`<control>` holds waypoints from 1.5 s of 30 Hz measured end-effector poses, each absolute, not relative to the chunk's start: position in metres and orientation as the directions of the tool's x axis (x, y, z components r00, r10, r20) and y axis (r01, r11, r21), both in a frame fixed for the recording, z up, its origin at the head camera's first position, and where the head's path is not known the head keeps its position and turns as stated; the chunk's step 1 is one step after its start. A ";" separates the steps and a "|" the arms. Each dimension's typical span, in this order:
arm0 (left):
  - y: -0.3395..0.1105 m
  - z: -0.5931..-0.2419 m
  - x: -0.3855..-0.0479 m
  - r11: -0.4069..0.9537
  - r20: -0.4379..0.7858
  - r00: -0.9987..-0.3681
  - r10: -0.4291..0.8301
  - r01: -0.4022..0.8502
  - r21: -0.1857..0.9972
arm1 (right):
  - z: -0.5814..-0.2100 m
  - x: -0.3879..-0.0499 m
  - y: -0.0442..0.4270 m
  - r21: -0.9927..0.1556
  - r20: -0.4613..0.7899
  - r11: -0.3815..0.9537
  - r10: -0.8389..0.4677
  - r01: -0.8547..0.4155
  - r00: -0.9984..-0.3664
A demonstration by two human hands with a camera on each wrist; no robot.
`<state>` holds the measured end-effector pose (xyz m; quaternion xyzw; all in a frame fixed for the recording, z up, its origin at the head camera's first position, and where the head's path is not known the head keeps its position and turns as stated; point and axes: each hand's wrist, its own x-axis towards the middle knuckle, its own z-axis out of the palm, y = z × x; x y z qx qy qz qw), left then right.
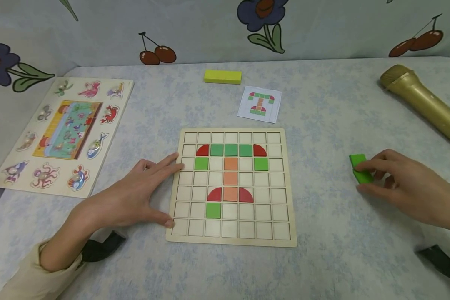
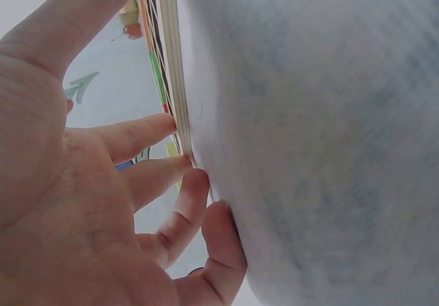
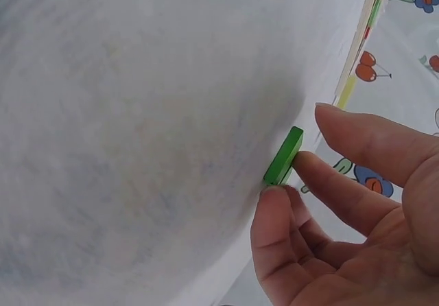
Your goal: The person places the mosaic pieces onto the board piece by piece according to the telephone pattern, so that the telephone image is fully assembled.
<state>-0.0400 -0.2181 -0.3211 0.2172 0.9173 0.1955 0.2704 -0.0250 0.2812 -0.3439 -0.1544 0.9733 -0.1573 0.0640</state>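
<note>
My left hand [image 1: 136,196] steadies a wooden grid board [image 1: 230,243], its thumb and forefinger touching the left edge; the left wrist view shows fingertips [image 2: 168,123] against the board's side. Red quarter-round, green and orange square tiles [image 1: 230,178] sit in several cells. To the right of the board, my right hand [image 1: 408,187] touches green tiles [image 1: 363,178] on the table with its fingertips. In the right wrist view, fingers meet a green tile [image 3: 284,156] while the thumb stands apart from it.
A small pattern card [image 1: 260,104] lies behind the board, near a yellow block [image 1: 223,77]. At the left is an animal puzzle board [image 1: 114,166]; a gold microphone [image 1: 427,100] lies at the far right. A printed cloth [image 1: 206,33] hangs behind.
</note>
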 end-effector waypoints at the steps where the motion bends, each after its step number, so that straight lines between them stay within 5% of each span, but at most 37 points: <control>1: -0.218 -0.321 -0.040 0.830 -0.411 -0.759 0.504 0.293 0.475 | -0.344 -0.025 0.281 -0.327 -0.079 0.903 -0.321 -0.280 -0.944; 14: -0.218 -0.321 -0.040 0.829 -0.414 -0.759 0.503 0.287 0.481 | -0.348 -0.018 0.272 -0.446 -0.108 0.842 -0.387 -0.303 -0.916; 25: -0.218 -0.321 -0.040 0.831 -0.416 -0.759 0.501 0.288 0.476 | -0.348 -0.017 0.267 -0.405 -0.108 0.856 -0.393 -0.321 -0.913; 38: -0.218 -0.320 -0.040 0.827 -0.408 -0.761 0.505 0.291 0.481 | -0.332 -0.013 0.221 -0.538 0.109 0.691 -0.511 -0.483 -0.853; 45: -0.219 -0.320 -0.040 0.821 -0.400 -0.760 0.513 0.297 0.488 | -0.321 -0.013 0.178 -0.594 -0.014 0.671 -0.559 -0.443 -0.829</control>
